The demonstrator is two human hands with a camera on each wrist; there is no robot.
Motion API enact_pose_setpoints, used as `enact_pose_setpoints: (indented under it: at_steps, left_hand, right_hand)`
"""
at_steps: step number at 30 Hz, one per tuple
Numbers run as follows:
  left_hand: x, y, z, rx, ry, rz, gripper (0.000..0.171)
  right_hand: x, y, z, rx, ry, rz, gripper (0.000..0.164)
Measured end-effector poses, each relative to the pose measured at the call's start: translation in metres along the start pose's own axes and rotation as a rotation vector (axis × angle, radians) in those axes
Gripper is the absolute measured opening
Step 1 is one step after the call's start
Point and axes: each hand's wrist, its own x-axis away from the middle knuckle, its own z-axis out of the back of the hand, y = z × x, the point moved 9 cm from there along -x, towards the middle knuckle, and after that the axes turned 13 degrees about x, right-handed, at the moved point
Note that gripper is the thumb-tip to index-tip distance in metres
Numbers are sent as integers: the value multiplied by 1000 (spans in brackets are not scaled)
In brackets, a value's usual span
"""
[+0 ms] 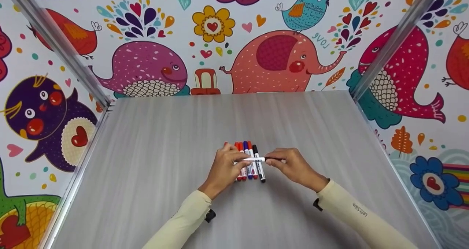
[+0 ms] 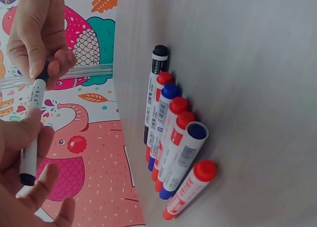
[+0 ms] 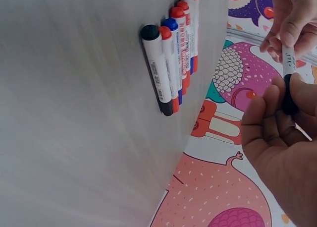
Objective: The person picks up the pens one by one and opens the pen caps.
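Above a row of markers, my left hand holds the white barrel of a black-capped whiteboard marker. My right hand pinches the black cap at the other end of it. In the left wrist view, thumb and fingers grip the barrel, and a dark tip end shows below them. Beneath the hands, several whiteboard markers lie side by side on the table: a black one, a blue one and red ones, with a red marker slightly apart at the near end.
The grey wood-grain table spreads around the markers. Patterned cartoon panels stand at the back and both sides, joined by metal corner posts. Black bands sit at both wrists, over pale sleeves.
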Motion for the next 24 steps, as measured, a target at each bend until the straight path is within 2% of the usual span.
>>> enact_pose_setpoints:
  at_steps: [7,18,24]
  left_hand:
    - [0,2,7,46,-4,52,13]
    - [2,2,8,77,-46,138,12]
    - [2,1,8,120,-68,194,13]
  right_hand:
    - [0,-15,2,76,34,116,16]
    - [2,-26,2,159,57,154,17]
    - [5,-32,4,194,100,225,20]
